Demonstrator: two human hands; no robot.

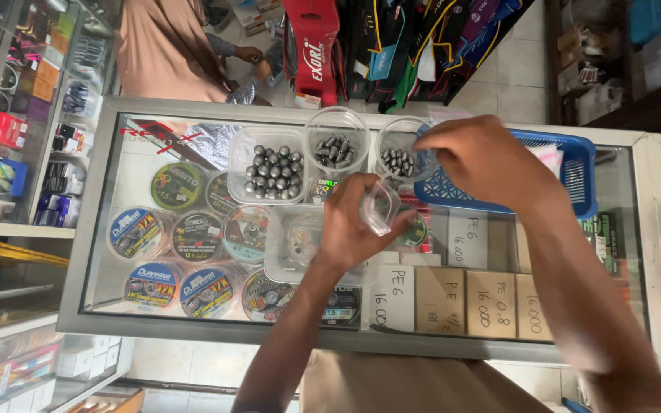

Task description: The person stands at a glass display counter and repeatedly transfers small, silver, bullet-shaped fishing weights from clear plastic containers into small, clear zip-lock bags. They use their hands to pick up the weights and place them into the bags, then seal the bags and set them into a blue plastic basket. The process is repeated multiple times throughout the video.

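Observation:
My left hand point(353, 226) holds a small clear plastic bag point(380, 208) above the glass counter point(101, 229). My right hand point(476, 157) reaches over a round clear tub of small grey fishing sinkers point(399, 157), fingers bent down at its rim; whether it pinches a sinker is hidden. Beside it stand a round clear tub of larger sinkers point(336, 145) and a square clear tub of round lead balls point(273, 170). An empty clear tray point(294, 245) lies under my left wrist.
A blue plastic basket point(575, 180) sits at the counter's right. Spools of fishing line point(193, 237) and brown price-tagged boxes point(491, 302) lie under the glass. Another person in a tan garment point(166, 50) stands beyond the counter. Shelves of goods stand on the left.

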